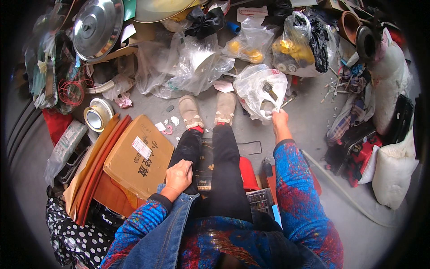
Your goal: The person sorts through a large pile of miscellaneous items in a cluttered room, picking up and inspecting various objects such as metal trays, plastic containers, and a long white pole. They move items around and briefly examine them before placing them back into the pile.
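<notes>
My right hand (pixel 280 121) grips the handles of a white plastic carrier bag (pixel 248 84), which rests on the floor to the right of my shoes (pixel 225 106). Through the bag's opening a dark object with a yellowish part (pixel 267 87) shows; what it is I cannot tell. Curled on my left thigh, my left hand (pixel 179 175) seems to hold nothing. Beside that leg leans a cardboard box (pixel 139 158) with handwriting and a label on it.
Ahead lie clear plastic sheeting (pixel 188 64), a bag with yellow items (pixel 294 47) and a steel pot lid (pixel 98 28). Tape rolls (pixel 95 117) sit at left. To the right are a white hose (pixel 339 186), a red-and-black case (pixel 364 156) and a white stuffed sack (pixel 391 175).
</notes>
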`<state>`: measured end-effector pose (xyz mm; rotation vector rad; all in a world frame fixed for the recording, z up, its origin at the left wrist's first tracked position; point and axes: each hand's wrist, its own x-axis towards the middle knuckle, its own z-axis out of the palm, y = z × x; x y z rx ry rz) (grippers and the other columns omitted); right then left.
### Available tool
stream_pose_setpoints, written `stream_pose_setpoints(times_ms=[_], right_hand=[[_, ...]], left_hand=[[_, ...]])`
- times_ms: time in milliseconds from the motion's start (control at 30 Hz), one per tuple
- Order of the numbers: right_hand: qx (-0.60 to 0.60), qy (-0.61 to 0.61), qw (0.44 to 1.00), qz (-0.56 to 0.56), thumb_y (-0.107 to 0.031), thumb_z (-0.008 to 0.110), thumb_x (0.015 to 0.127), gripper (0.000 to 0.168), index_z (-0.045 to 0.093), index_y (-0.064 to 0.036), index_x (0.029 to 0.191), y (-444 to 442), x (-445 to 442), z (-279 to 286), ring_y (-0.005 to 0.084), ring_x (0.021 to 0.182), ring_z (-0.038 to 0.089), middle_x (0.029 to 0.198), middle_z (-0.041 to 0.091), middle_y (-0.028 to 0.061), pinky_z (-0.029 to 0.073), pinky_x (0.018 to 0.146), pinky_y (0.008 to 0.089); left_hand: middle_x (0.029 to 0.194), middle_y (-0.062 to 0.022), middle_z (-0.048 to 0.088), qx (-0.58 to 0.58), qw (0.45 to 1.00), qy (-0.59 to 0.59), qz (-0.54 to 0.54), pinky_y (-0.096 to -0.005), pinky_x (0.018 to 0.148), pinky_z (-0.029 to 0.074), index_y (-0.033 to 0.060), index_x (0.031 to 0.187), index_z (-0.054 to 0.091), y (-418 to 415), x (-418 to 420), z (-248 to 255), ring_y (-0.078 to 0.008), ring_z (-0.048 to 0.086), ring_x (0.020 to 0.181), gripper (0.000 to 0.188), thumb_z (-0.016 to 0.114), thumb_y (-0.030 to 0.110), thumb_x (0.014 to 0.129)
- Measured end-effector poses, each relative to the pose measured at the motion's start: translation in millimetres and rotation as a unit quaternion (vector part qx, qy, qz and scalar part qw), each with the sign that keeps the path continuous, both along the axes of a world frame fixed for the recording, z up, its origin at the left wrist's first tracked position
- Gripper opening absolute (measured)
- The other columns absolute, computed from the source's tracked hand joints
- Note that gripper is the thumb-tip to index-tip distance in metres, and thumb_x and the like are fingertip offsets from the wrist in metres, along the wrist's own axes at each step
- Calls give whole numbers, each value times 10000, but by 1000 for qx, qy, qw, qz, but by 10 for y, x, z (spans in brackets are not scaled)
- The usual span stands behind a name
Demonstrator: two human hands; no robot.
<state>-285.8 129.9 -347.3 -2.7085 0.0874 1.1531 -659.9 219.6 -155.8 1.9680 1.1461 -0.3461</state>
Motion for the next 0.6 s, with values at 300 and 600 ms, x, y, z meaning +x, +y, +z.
stream_pose_setpoints(times_ms=[300, 600], right_hand=[[6, 16, 999, 47, -120, 571, 717, 257, 596, 8, 939, -494, -62, 35, 267, 796, 587, 856, 617, 161, 447, 693, 359], [-102, -142, 941, 289, -127, 509, 756, 498, 403, -29, 1233, -303, -261, 267, 309, 1141, 408, 1228, 434, 158, 347, 938, 406]], left_hand=[[723, -80, 554, -1, 1000, -5, 15, -361, 561, 468, 84, 819, 577, -3, -13, 3, -271, 578, 643, 96, 578, 71, 724], [721, -99, 562, 19, 998, -46, 24, -367, 563, 462, 66, 813, 574, 5, 45, -34, -297, 571, 647, 101, 561, 29, 720]])
